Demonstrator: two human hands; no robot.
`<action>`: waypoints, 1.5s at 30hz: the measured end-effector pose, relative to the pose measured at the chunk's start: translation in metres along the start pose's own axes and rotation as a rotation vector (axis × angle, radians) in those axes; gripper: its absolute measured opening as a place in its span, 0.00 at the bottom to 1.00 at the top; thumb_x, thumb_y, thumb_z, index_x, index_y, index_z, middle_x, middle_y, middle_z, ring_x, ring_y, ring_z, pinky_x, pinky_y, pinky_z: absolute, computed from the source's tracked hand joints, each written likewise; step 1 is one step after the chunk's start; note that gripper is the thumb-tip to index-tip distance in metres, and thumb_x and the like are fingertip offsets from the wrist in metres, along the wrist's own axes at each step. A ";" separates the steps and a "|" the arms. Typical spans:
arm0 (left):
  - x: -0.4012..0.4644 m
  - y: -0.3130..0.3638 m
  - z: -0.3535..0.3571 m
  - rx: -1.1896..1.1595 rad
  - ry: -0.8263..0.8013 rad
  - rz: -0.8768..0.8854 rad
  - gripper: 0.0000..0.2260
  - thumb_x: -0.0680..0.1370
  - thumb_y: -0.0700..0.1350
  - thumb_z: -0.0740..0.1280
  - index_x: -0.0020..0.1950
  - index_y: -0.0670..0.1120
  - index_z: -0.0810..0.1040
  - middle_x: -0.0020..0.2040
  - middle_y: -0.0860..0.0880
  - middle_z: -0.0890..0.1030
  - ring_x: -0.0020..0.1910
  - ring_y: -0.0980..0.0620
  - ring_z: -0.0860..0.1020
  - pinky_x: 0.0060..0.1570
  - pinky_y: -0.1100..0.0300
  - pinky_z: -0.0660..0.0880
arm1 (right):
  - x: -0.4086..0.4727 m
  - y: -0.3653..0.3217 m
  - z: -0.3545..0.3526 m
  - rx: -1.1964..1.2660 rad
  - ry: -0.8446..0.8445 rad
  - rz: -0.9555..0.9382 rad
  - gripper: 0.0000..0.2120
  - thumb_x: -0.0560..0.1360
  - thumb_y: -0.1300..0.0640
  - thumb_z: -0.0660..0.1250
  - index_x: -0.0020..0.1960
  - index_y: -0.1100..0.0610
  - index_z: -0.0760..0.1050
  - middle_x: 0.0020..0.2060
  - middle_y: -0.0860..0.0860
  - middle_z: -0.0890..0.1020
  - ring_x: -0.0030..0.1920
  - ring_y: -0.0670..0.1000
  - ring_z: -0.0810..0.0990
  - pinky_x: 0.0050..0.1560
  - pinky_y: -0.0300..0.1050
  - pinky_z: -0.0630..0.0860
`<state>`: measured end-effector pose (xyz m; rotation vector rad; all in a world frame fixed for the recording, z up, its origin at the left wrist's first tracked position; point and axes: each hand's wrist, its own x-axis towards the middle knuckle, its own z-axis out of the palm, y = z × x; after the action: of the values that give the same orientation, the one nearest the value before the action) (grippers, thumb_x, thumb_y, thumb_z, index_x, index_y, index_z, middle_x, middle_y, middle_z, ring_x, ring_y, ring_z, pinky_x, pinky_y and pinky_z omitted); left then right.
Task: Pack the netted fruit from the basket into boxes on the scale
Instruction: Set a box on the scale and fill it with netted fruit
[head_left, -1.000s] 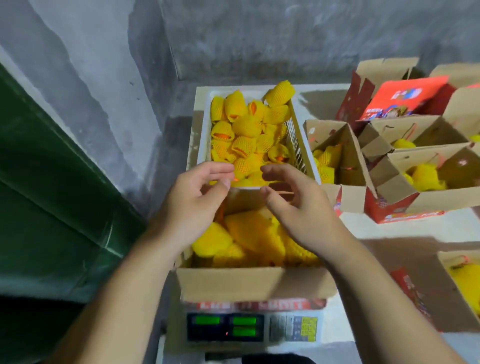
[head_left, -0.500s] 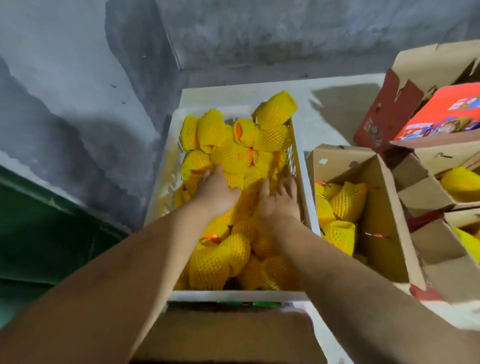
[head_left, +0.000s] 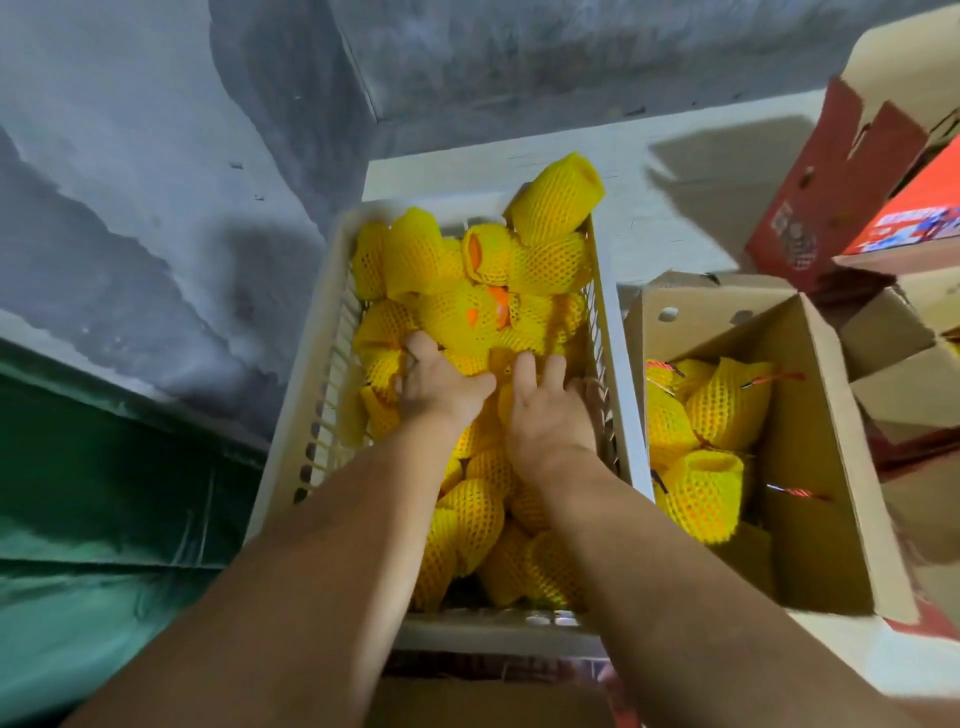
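A white slatted basket (head_left: 618, 395) holds a heap of fruit in yellow foam nets (head_left: 524, 265). Both my arms reach into it. My left hand (head_left: 439, 384) lies palm down on the pile at the basket's middle, fingers dug in among the fruit. My right hand (head_left: 550, 410) rests beside it, fingers spread over the netted fruit. Whether either hand has a fruit gripped is hidden by the hands themselves. The box on the scale shows only as a brown cardboard edge (head_left: 488, 701) at the bottom; the scale is out of view.
An open cardboard box (head_left: 826, 467) with several netted fruit stands right of the basket. More red and brown boxes (head_left: 831, 208) stand at the far right. A grey concrete wall (head_left: 156, 182) and a green surface (head_left: 104, 493) lie to the left.
One second ago my hands hovered over the box on the scale. They moved forward into the basket, and the camera tipped toward it. Since half a second ago they have sunk slightly deeper.
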<state>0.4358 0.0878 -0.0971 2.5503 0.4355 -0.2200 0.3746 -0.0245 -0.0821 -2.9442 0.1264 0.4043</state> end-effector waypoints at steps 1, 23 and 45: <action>-0.001 -0.002 -0.003 -0.033 -0.002 -0.026 0.44 0.67 0.57 0.80 0.74 0.44 0.61 0.71 0.39 0.73 0.71 0.37 0.72 0.72 0.46 0.69 | -0.001 -0.001 -0.001 0.024 0.028 0.003 0.26 0.82 0.56 0.60 0.72 0.58 0.48 0.63 0.59 0.56 0.64 0.61 0.72 0.65 0.58 0.73; -0.237 -0.068 -0.226 -1.314 -0.478 -0.136 0.12 0.74 0.53 0.78 0.57 0.54 0.87 0.57 0.48 0.87 0.54 0.46 0.87 0.44 0.45 0.84 | -0.220 -0.045 -0.128 1.246 0.161 -0.522 0.06 0.81 0.58 0.70 0.56 0.60 0.78 0.43 0.43 0.81 0.45 0.42 0.77 0.49 0.38 0.74; -0.415 -0.258 -0.278 -1.571 -0.505 0.068 0.26 0.75 0.43 0.72 0.73 0.46 0.75 0.65 0.42 0.84 0.61 0.43 0.85 0.57 0.44 0.83 | -0.448 -0.136 -0.056 1.065 0.515 -0.040 0.25 0.82 0.41 0.64 0.75 0.49 0.68 0.65 0.49 0.77 0.67 0.46 0.76 0.70 0.54 0.73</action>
<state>-0.0236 0.3355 0.1124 0.9157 0.1616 -0.3063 -0.0264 0.1261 0.1148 -1.9127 0.2477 -0.3535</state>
